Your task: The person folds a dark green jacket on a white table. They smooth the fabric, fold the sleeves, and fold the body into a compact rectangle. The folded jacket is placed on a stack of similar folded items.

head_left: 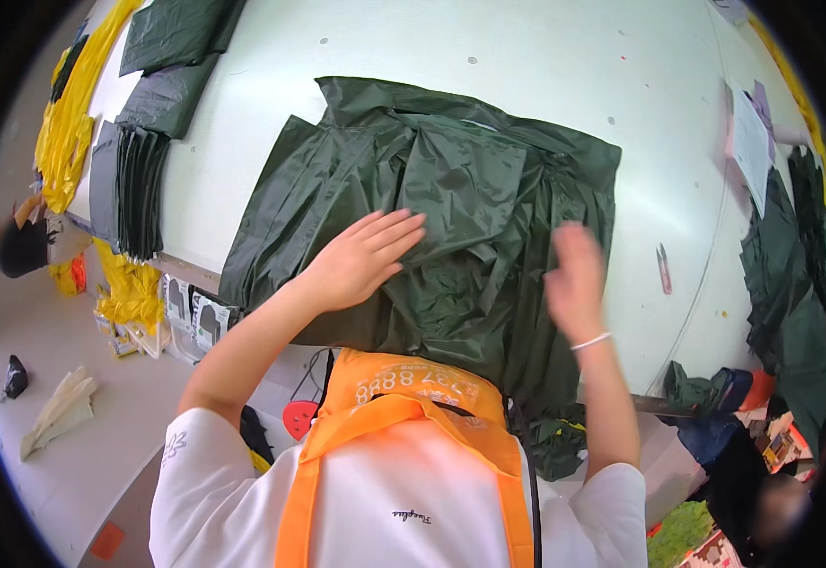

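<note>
A dark green, shiny, thin-fabric garment [460, 185] lies spread on the white table in front of me, wrinkled, with a squarish flap of the same cloth on its upper middle. My left hand [361, 260] rests flat on its left-centre part, fingers stretched out and holding nothing. Over the right side of the garment is my right hand [574, 279], blurred by motion. Its fingers look extended with the thumb apart, and I see nothing in it. Whether it touches the cloth I cannot tell. The garment's near edge hangs at the table edge by my orange apron [404, 379].
Folded dark green pieces [139, 180] are stacked at the left, beside yellow fabric [68, 142]. Small thread snips [664, 269] lie to the right on the white table [527, 57]. More dark green cloth [777, 284] hangs at the far right. Other people are at both sides.
</note>
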{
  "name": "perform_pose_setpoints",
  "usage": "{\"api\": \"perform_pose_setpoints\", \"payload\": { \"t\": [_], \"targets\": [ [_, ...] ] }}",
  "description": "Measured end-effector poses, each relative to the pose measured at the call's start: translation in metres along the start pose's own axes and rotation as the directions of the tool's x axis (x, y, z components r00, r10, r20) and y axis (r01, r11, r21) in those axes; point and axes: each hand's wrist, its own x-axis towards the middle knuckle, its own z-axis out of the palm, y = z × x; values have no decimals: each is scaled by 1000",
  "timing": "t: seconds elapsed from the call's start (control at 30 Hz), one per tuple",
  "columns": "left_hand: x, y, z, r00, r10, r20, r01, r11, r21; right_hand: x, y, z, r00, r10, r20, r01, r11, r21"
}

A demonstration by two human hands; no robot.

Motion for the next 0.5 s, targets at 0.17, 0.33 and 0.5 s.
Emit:
{"api": "perform_pose_setpoints", "payload": {
  "t": [0.17,0.33,0.5],
  "targets": [
    [48,-3,57,984,174,46,-170,982,-88,-27,-61,45,934,-171,314,194,980,-43],
    [51,-14,75,981,149,120,-101,936,-338,-22,-58,63,943,-295,154,290,955,53],
    [70,-36,48,882,-261,393,438,141,-888,14,-43,87,914,345,215,-402,847,349]
  ]
}}
